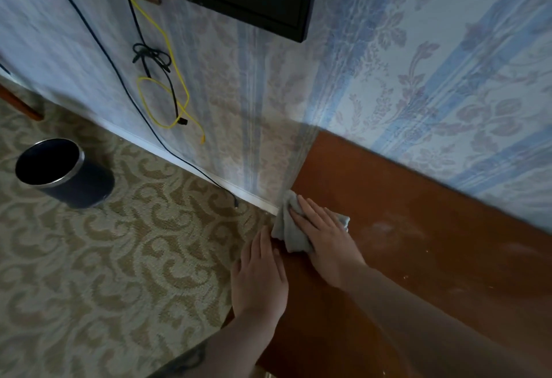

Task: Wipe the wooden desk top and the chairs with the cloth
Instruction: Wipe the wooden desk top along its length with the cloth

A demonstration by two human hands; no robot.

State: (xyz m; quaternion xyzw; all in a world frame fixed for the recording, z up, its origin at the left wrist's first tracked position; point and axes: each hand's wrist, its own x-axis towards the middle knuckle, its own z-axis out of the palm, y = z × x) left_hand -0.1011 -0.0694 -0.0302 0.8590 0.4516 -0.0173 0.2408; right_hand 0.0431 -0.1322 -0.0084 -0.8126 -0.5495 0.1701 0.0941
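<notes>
Desk top (418, 228) reddish-brown wood, smooth, dully smeared; cloth (288, 231) soft grey fabric; carpet (119, 258) rough woven pile.

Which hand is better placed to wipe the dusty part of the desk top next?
The right hand. It lies flat on the cloth, on the desk top, with the pale dust patches beside it. The left hand rests on the desk's edge, without the cloth.
</notes>
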